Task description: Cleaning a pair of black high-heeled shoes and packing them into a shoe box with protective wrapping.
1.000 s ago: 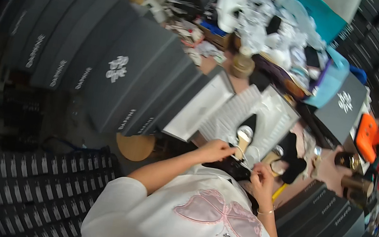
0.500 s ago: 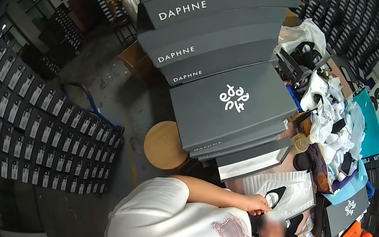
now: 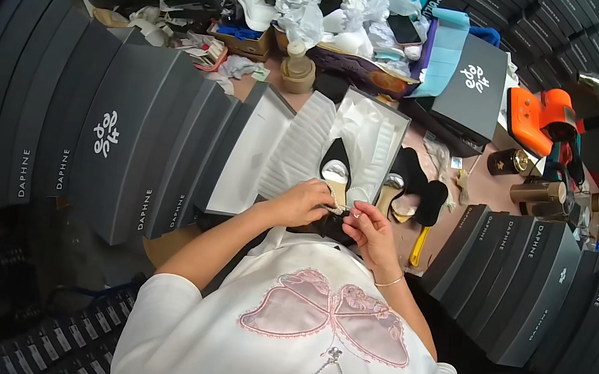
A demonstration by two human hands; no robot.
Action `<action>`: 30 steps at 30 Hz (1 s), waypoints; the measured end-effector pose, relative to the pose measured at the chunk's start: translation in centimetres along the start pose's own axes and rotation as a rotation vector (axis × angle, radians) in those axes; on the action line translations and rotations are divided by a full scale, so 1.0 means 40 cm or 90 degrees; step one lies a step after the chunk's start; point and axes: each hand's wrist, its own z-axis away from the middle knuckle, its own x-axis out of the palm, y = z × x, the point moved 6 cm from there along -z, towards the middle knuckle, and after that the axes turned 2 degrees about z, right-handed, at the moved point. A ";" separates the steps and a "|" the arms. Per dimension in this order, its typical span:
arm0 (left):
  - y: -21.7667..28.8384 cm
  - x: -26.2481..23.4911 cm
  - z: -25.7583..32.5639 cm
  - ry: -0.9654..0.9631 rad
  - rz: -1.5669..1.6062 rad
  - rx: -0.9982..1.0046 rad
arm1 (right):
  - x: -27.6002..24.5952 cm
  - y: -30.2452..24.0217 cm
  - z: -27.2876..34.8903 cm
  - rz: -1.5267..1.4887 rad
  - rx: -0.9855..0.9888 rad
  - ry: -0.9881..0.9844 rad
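Two hands meet at the desk's near edge — the left hand (image 3: 303, 201) and right hand (image 3: 368, 229) both pinch a small pale strap (image 3: 338, 208), fingertips narrow and nearly touching. Under them lies a black shoe (image 3: 335, 173), toe pointing away, its heel hidden by the hands, resting partly in an open box (image 3: 383, 124) lined with white paper. Just right — a second shoe (image 3: 402, 178) and a yellow-handled brush (image 3: 428, 209). Grey boxes (image 3: 122, 139) stack along the left edge; an orange tool (image 3: 543, 114) sits far right.
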 end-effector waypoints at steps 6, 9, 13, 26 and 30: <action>0.071 -0.043 0.015 0.075 -0.211 -0.017 | 0.004 -0.001 0.005 0.061 0.010 0.013; 0.092 -0.078 0.027 0.129 -0.298 -0.096 | -0.008 -0.004 -0.016 0.225 -0.002 0.025; 0.064 -0.080 0.043 0.180 -0.078 -0.190 | -0.007 -0.011 -0.017 0.362 -0.011 0.008; 0.049 -0.010 -0.010 0.115 -0.057 0.017 | 0.011 -0.071 0.047 0.693 -0.159 0.026; 0.036 -0.013 -0.006 0.112 -0.042 -0.003 | -0.054 -0.085 0.073 0.658 0.023 0.029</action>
